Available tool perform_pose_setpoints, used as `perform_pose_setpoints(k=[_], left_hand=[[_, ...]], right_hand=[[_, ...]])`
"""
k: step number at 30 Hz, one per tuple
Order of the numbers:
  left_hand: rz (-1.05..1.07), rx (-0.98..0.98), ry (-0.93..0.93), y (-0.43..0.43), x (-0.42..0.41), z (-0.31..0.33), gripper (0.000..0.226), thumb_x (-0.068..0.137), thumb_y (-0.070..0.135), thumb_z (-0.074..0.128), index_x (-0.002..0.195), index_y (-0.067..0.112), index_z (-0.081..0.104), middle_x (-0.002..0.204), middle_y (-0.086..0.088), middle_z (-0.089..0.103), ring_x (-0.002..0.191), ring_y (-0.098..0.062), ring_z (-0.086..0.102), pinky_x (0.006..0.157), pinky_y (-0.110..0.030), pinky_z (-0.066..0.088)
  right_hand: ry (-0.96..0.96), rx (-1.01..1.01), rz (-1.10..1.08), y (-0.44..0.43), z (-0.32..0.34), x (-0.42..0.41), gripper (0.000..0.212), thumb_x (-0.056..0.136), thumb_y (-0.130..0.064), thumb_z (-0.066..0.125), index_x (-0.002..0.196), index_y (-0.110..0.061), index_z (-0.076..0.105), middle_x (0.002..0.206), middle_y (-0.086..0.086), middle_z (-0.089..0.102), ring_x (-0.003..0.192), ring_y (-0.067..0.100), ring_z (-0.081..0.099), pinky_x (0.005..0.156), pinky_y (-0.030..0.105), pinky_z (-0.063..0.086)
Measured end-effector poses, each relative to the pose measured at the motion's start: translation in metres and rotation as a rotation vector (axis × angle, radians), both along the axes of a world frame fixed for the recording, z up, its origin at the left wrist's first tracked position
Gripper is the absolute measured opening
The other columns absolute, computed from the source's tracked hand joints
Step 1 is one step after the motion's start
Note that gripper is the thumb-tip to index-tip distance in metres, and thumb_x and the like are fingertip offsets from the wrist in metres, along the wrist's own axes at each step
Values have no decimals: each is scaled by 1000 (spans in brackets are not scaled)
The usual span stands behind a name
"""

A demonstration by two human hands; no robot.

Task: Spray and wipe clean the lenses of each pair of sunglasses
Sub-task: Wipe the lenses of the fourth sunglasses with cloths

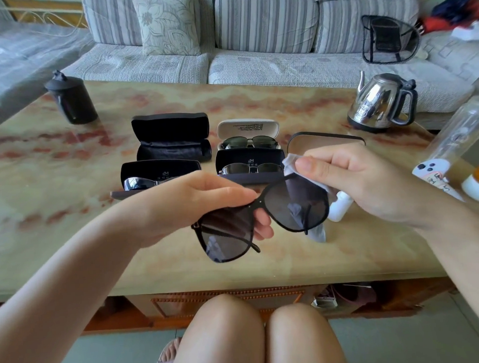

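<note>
Black canister (71, 102) stands upright at far left of the table (71, 243); right of it, four open cases in two rows. Back-left black case (172, 140) shows only its lining; front-left case (155, 175) holds a mirrored pair; white case (247, 129) and the dark case (249, 157) in front of it each hold a pair.

Left hand (200, 199) is over the near half of the table, thumb and curled fingers pinching the black sunglasses (227, 236) at mid-frame, between the lenses. Glasses are held in the air, clear of the tabletop; long axis runs diagonally, low at left, high at right; lenses are turned up toward the person.

Right hand (364, 178) is closed on a white cloth (292, 162), thumb on top, pinching it over the upper edge of the higher lens; cloth tail hangs below that lens.

White spray bottle (341, 208) lies on the table just under the right hand; a fifth open case (324, 139) sits behind it; steel kettle (383, 102) is at back right; clear bottle (458, 133) leans at far right.
</note>
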State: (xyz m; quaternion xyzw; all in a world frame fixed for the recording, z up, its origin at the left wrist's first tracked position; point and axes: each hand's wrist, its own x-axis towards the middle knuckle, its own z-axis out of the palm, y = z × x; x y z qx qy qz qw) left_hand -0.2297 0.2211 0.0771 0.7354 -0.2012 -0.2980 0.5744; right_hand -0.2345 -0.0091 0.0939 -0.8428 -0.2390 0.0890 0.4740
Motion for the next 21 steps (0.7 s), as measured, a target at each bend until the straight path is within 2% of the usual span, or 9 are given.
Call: perform_pose_setpoints(k=[2,6,8,10,12,13,15,18,21], left_hand=[[-58,-58,90,1,0,0,34,92,24,50,90,1,75,98,-15,74,94,-25,72,79,-24,55],[39,-95,116,0,-1,-4,32,87,25,52,86,2,73,94,-14,75,87,-20,72,73,-20,54],[123,-155,155,0,-3,-8,30,84,25,53,84,2,72,89,-13,74,84,-21,72,73,-22,56],[181,-214,183,1,-5,-12,29,83,25,54,82,3,72,86,-12,73,83,-23,72,80,-30,58],[249,-269,211,-1,-7,-15,28,81,26,54,81,3,70,82,-10,71,80,-24,72,81,-33,59],[286,-291,232,-4,-8,-16,27,80,26,55,81,3,70,79,-8,71,77,-24,72,77,-33,60],[326,-303,248,-8,-10,-17,27,79,26,55,79,4,70,77,-7,70,72,-24,72,76,-34,60],[343,-279,234,-9,-13,-21,26,80,28,55,77,8,72,78,-9,70,72,-26,72,81,-35,58],[352,-239,193,-8,-17,-21,27,88,25,52,82,5,69,78,-10,71,72,-25,73,71,-27,59]], right_hand=[[-4,42,-10,1,-2,2,39,93,-44,47,71,-24,72,67,32,39,57,34,35,49,28,34],[-82,73,-198,-6,-14,6,50,91,-46,49,85,1,67,79,35,53,66,45,52,45,40,35],[-138,122,-336,-12,-19,1,45,91,-48,48,81,-8,67,81,22,64,71,31,64,44,50,40],[-193,135,-394,-13,-23,-8,39,92,-47,46,78,-18,67,79,8,69,68,15,64,59,42,44],[-231,79,-346,-6,-27,-16,35,94,-41,44,77,-24,70,88,-13,73,87,3,66,80,27,46],[-257,33,-300,-2,-31,-18,35,95,-36,44,80,-23,72,103,-25,70,106,-7,60,92,16,39],[-303,-41,-223,7,-39,-17,32,97,-31,42,92,-20,72,135,-27,51,136,-13,31,106,4,21],[-296,-101,-158,13,-45,-20,32,99,-36,37,123,-42,59,149,-26,38,144,-10,12,118,19,14],[-384,-161,-57,18,-49,-27,40,104,-32,35,142,-28,47,152,-21,35,146,-3,14,121,25,10]])
